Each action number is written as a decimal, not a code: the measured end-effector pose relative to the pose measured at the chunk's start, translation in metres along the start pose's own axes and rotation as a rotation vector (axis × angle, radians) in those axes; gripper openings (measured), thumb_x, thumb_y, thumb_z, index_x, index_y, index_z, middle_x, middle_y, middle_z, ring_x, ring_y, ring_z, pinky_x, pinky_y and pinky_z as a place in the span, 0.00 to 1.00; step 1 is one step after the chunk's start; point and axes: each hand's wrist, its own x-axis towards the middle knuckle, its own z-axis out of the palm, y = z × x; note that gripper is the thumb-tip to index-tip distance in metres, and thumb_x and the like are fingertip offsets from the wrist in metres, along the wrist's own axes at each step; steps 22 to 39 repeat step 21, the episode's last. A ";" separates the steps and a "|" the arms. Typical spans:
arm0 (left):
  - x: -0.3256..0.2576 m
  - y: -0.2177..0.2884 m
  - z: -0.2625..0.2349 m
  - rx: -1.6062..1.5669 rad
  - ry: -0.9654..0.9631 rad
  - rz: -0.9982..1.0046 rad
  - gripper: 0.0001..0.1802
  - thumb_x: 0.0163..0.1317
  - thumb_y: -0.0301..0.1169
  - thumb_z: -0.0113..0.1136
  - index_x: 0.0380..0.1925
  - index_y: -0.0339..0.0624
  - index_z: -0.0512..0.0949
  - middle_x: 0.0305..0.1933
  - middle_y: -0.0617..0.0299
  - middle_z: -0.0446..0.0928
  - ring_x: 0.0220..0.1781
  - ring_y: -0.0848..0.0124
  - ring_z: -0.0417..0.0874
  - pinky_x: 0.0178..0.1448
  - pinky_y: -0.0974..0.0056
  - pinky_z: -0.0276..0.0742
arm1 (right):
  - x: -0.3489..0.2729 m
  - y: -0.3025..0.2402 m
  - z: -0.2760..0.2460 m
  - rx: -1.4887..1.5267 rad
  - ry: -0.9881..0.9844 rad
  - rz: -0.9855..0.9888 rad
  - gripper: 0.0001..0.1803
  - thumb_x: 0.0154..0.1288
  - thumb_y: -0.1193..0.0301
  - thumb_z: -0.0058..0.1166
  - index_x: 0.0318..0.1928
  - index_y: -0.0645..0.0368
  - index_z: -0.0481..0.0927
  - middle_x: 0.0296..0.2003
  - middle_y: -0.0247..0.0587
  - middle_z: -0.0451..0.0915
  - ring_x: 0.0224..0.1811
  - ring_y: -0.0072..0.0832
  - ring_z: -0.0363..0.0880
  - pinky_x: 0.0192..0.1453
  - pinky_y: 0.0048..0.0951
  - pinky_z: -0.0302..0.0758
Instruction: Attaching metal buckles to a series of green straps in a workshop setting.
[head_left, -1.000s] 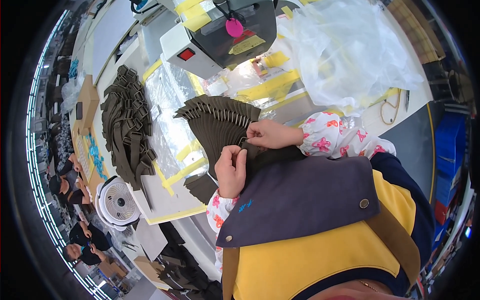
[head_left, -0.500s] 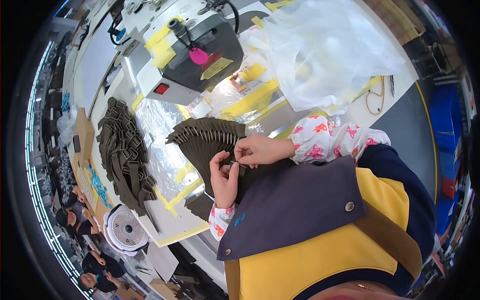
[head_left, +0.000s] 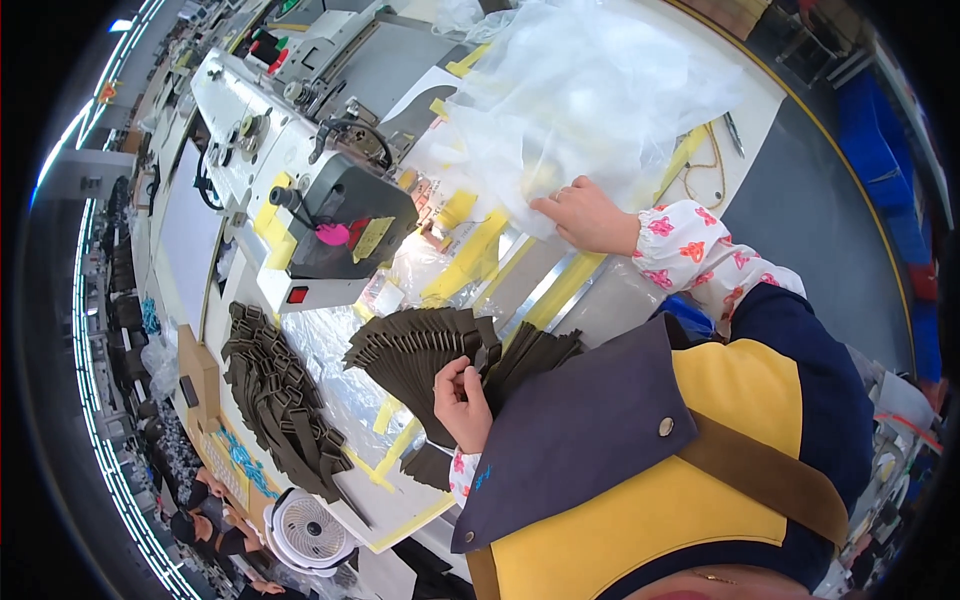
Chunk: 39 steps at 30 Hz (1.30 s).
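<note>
A fan of dark olive webbing straps with metal buckles along its upper side lies in front of me. My left hand is at the fan's right edge, thumb and fingers curled together; whatever is between them is too small to make out. Farther right, my right hand has its bent fingers on the near edge of a translucent white plastic sheet and grips it there. Its thumb is mostly hidden. More dark straps lie between my hands, partly covered by my purple-grey apron flap.
A white sewing machine with a pink tag stands beyond the fan. Left lies a pile of buckled straps, with scissors below it. A white fan stands past the table edge. A cord loop lies far right.
My right hand has left my left hand and moved right and away to the plastic sheet, whose near edge is drawn closer. My left hand stays by the straps. The whole view has shifted.
</note>
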 end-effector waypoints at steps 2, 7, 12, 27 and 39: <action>-0.003 0.014 0.008 -0.082 -0.012 0.016 0.11 0.60 0.24 0.50 0.43 0.34 0.71 0.38 0.60 0.75 0.31 0.78 0.74 0.37 0.75 0.71 | -0.002 0.016 0.012 0.227 0.056 0.072 0.18 0.48 0.72 0.55 0.42 0.60 0.73 0.34 0.43 0.75 0.38 0.38 0.75 0.45 0.36 0.68; 0.002 0.035 0.016 -0.736 -0.241 -0.022 0.30 0.61 0.37 0.51 0.59 0.37 0.55 0.56 0.51 0.64 0.49 0.69 0.74 0.51 0.67 0.69 | -0.018 -0.071 -0.042 1.009 0.153 -0.353 0.11 0.51 0.74 0.49 0.36 0.67 0.74 0.28 0.49 0.77 0.26 0.38 0.75 0.31 0.31 0.70; 0.015 0.040 0.018 -0.883 -0.413 -0.062 0.25 0.60 0.36 0.50 0.52 0.33 0.59 0.57 0.50 0.62 0.54 0.63 0.70 0.54 0.62 0.68 | -0.053 -0.138 -0.027 1.259 -0.717 -0.490 0.14 0.53 0.72 0.50 0.40 0.68 0.74 0.32 0.47 0.78 0.29 0.33 0.76 0.36 0.28 0.72; 0.018 0.030 -0.020 -0.610 -0.781 0.277 0.21 0.52 0.31 0.58 0.46 0.35 0.74 0.44 0.46 0.76 0.51 0.55 0.75 0.63 0.51 0.58 | -0.119 -0.049 -0.094 0.330 0.706 -0.016 0.46 0.44 0.49 0.63 0.62 0.54 0.58 0.62 0.48 0.52 0.63 0.43 0.52 0.63 0.42 0.52; 0.018 0.030 -0.020 -0.610 -0.781 0.277 0.21 0.52 0.31 0.58 0.46 0.35 0.74 0.44 0.46 0.76 0.51 0.55 0.75 0.63 0.51 0.58 | -0.119 -0.049 -0.094 0.330 0.706 -0.016 0.46 0.44 0.49 0.63 0.62 0.54 0.58 0.62 0.48 0.52 0.63 0.43 0.52 0.63 0.42 0.52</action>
